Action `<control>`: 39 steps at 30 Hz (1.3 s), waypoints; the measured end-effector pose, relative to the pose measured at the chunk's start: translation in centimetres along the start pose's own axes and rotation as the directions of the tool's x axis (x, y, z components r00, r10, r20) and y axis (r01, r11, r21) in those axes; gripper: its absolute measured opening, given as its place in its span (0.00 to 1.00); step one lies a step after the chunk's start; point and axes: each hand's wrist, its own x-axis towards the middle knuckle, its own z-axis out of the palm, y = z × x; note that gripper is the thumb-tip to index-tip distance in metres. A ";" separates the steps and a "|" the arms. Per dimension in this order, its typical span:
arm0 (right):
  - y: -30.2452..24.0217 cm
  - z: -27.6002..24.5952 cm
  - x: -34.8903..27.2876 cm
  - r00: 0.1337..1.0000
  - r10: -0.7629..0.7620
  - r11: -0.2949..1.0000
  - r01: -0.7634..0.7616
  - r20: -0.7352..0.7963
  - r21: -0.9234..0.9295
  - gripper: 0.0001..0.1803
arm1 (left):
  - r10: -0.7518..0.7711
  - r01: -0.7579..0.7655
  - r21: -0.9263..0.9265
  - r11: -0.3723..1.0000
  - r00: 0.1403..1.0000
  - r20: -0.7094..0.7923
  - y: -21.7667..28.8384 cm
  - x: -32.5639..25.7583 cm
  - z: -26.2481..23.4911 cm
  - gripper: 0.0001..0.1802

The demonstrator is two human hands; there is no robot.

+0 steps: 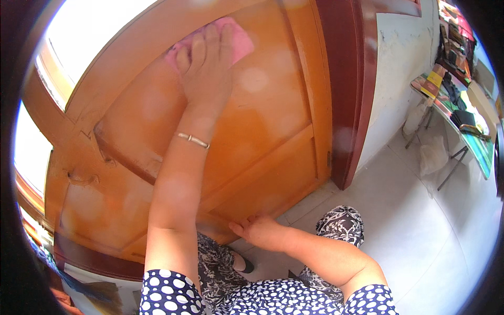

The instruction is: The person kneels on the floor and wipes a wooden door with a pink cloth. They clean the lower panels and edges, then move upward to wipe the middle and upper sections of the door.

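Note:
A pink cloth [242,43] lies against the upper panel of a varnished wooden door [262,105]. My left hand [207,65] presses it to the wood with the fingers spread over it, and part of the cloth is hidden beneath them. A thin metal bangle [193,139] circles my left wrist. Lower down, my right hand [260,232] hangs in front of the door's bottom part, fingers loosely bent and a little apart. Nothing shows in it, and whether it touches the wood I cannot tell.
A dark red door frame [344,94] borders the door on the right. Beyond a white wall [396,68], a folding table [475,149] holds bags and boxes. A whitish plastic bag [433,156] is beside its legs. A broom [100,294] is at the lower left.

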 end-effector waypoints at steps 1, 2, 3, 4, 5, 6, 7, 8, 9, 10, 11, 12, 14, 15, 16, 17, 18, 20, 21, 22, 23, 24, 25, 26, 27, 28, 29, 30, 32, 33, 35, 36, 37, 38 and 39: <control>0.1 -0.1 -0.1 1.000 0.018 1.000 -0.018 0.001 -0.004 0.29 | 0.029 -0.029 -0.008 1.000 0.999 -0.016 0.8 0.9 0.4 0.31; 0.3 -0.2 -0.3 0.999 0.037 0.999 -0.037 0.004 -0.007 0.28 | 0.056 -0.057 -0.016 0.998 0.998 -0.031 1.7 1.7 0.8 0.29; 0.4 -0.3 -0.4 0.998 0.055 0.998 -0.055 0.006 -0.009 0.27 | 0.066 -0.070 -0.055 0.996 0.995 -0.074 2.5 2.6 1.3 0.28; 0.5 -0.1 -0.3 0.999 0.042 0.999 -0.042 -0.003 -0.017 0.27 | 0.075 -0.084 -0.086 0.993 0.991 -0.108 3.0 3.1 1.7 0.27; 1.0 0.4 -0.1 0.999 0.031 0.999 -0.032 -0.012 -0.026 0.27 | 0.080 -0.098 -0.120 0.988 0.986 -0.145 3.6 3.6 2.1 0.26; 1.4 0.8 0.1 1.000 0.019 0.999 -0.020 -0.020 -0.035 0.28 | 0.069 -0.091 -0.163 0.983 0.988 -0.136 4.2 4.0 2.5 0.25; 1.9 1.1 0.3 0.999 0.050 0.999 -0.050 0.015 -0.003 0.28 | 0.059 -0.083 -0.197 0.977 0.991 -0.124 4.5 4.3 2.8 0.23; 2.6 1.2 0.4 0.995 0.088 0.996 -0.089 0.053 0.023 0.29 | 0.047 -0.074 -0.240 0.968 0.992 -0.116 5.2 4.7 3.1 0.21; 3.1 1.3 0.5 0.988 0.122 0.991 -0.126 0.093 0.049 0.30 | 0.034 -0.062 -0.279 0.958 0.994 -0.105 5.7 4.9 3.4 0.20; 3.5 0.9 0.7 0.985 0.135 0.991 -0.137 0.103 0.005 0.30 | 0.024 -0.053 -0.314 0.948 0.995 -0.095 6.0 5.4 3.0 0.18; 3.9 0.6 0.9 0.983 0.147 0.989 -0.143 0.114 -0.038 0.31 | 0.013 -0.041 -0.348 0.937 0.996 -0.084 6.1 5.5 2.5 0.17; 3.8 0.6 0.9 0.980 0.156 0.986 -0.147 0.125 -0.080 0.31 | 0.082 -0.077 -0.298 0.952 0.997 0.006 6.1 5.4 2.0 0.18; 4.9 2.9 1.1 0.953 0.268 0.922 -0.296 0.139 0.251 0.30 | 0.212 -0.174 -0.208 0.963 0.962 0.175 5.8 5.8 -1.0 0.21; 5.3 4.0 0.9 0.951 0.267 0.913 -0.302 0.157 0.274 0.30 | 0.234 -0.211 -0.223 0.952 0.969 0.083 5.3 4.8 -0.7 0.23; 5.1 4.3 1.2 0.951 0.253 0.906 -0.298 0.177 0.301 0.29 | 0.252 -0.246 -0.225 0.943 0.968 -0.002 4.0 2.7 0.1 0.25; 4.6 2.3 1.5 0.960 0.189 0.954 -0.230 0.207 0.192 0.29 | 0.265 -0.276 -0.225 0.935 0.961 -0.079 2.8 0.7 0.5 0.27; 4.0 0.5 1.7 0.962 0.126 0.985 -0.150 0.240 0.084 0.29 | 0.240 -0.249 -0.223 0.942 0.969 -0.065 1.9 -1.2 0.9 0.27; 3.4 -2.9 2.1 0.898 0.231 0.898 -0.345 0.376 0.274 0.29 | 0.188 -0.196 -0.221 0.956 0.981 -0.055 0.4 -3.9 0.0 0.28; 3.3 -3.6 2.2 0.853 0.267 0.826 -0.442 0.449 0.349 0.29 | 0.157 -0.162 -0.238 0.958 0.987 -0.041 -0.6 -5.1 -0.6 0.29; 3.7 -2.8 2.0 0.867 0.273 0.838 -0.427 0.417 0.340 0.29 | 0.127 -0.131 -0.255 0.958 0.991 -0.031 -1.4 -6.0 -1.4 0.30; 4.6 -1.0 1.6 0.878 0.284 0.847 -0.418 0.386 0.329 0.29 | 0.096 -0.098 -0.278 0.955 0.995 -0.022 -2.2 -6.9 -2.2 0.31; 5.0 0.0 1.2 0.888 0.290 0.856 -0.407 0.356 0.320 0.29 | 0.052 -0.036 -0.213 0.976 0.996 0.071 -3.3 -7.8 -3.3 0.33; 5.0 0.1 1.1 0.911 0.270 0.901 -0.353 0.312 0.251 0.27 | 0.001 0.023 -0.143 0.990 0.987 0.162 -4.6 -9.0 -4.3 0.35; 4.8 0.2 1.0 0.931 0.246 0.937 -0.299 0.268 0.178 0.25 | -0.057 0.076 -0.067 0.995 0.967 0.249 -5.9 -10.0 -5.2 0.37; 4.7 0.2 0.9 0.950 0.218 0.964 -0.246 0.226 0.102 0.23 | -0.108 0.121 -0.041 0.992 0.966 0.236 -7.0 -10.9 -5.8 0.40; 4.7 0.7 0.5 0.964 0.201 0.971 -0.220 0.173 0.096 0.22 | -0.157 0.165 -0.019 0.986 0.963 0.221 -8.0 -11.8 -6.1 0.42; 4.7 1.4 0.0 0.975 0.184 0.977 -0.195 0.120 0.087 0.22 | -0.205 0.209 0.003 0.978 0.957 0.204 -8.8 -12.7 -6.4 0.44; 4.8 1.8 -0.2 0.984 0.167 0.982 -0.172 0.066 0.077 0.22 | -0.259 0.263 -0.003 0.965 0.954 0.152 -9.3 -13.7 -6.7 0.45; 4.8 2.0 -0.3 0.982 0.172 0.982 -0.177 0.074 0.062 0.19 | -0.361 0.363 -0.038 0.931 0.931 0.049 -9.3 -15.9 -6.7 0.46; 4.7 2.0 -0.3 0.982 0.174 0.982 -0.178 0.075 0.057 0.18 | -0.343 0.345 -0.068 0.936 0.939 0.042 -9.2 -16.9 -6.7 0.45; 4.7 2.5 -0.4 0.976 0.200 0.975 -0.207 0.083 0.081 0.16 | -0.303 0.304 -0.139 0.942 0.953 0.026 -8.3 -19.3 -6.5 0.45; 4.6 2.6 -0.4 0.972 0.217 0.970 -0.225 0.087 0.092 0.15 | -0.310 0.314 -0.125 0.941 0.950 0.045 -7.4 -20.5 -6.5 0.44; 4.5 2.7 -0.5 0.970 0.217 0.970 -0.226 0.106 0.085 0.15 | -0.314 0.320 -0.114 0.941 0.947 0.067 -6.2 -21.8 -6.4 0.42; 4.5 2.7 -0.4 0.968 0.219 0.970 -0.229 0.123 0.076 0.14 | -0.316 0.324 -0.105 0.940 0.945 0.085 -5.0 -23.1 -6.2 0.41; 4.3 2.7 -0.2 0.968 0.212 0.972 -0.224 0.137 0.074 0.13 | -0.302 0.314 -0.108 0.943 0.946 0.115 -4.2 -24.5 -6.3 0.38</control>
